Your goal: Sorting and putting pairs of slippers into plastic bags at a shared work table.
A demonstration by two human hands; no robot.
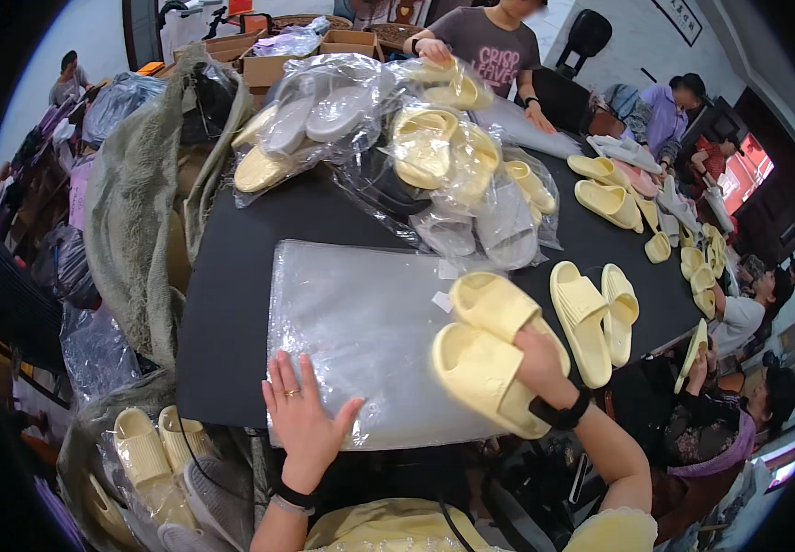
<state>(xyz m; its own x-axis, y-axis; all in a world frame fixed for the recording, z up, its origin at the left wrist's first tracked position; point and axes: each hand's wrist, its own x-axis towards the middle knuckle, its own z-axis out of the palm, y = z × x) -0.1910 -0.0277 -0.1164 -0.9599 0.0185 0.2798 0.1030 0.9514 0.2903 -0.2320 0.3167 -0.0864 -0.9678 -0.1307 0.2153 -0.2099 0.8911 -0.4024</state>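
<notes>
In the head view, the left hand [310,414] is resting with fingers spread on the clear plastic bags' [361,313] near-left corner. Over their right side, the right hand [545,370] is gripping two yellow slippers [473,361], long axes slanting from far left to near right.

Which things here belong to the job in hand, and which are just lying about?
In the job:
- yellow slippers, in the right hand
- clear bags, under the left hand
- bagged slippers, likely

Apparently just about:
- cardboard boxes, behind the table
- framed sign, on the wall
</notes>
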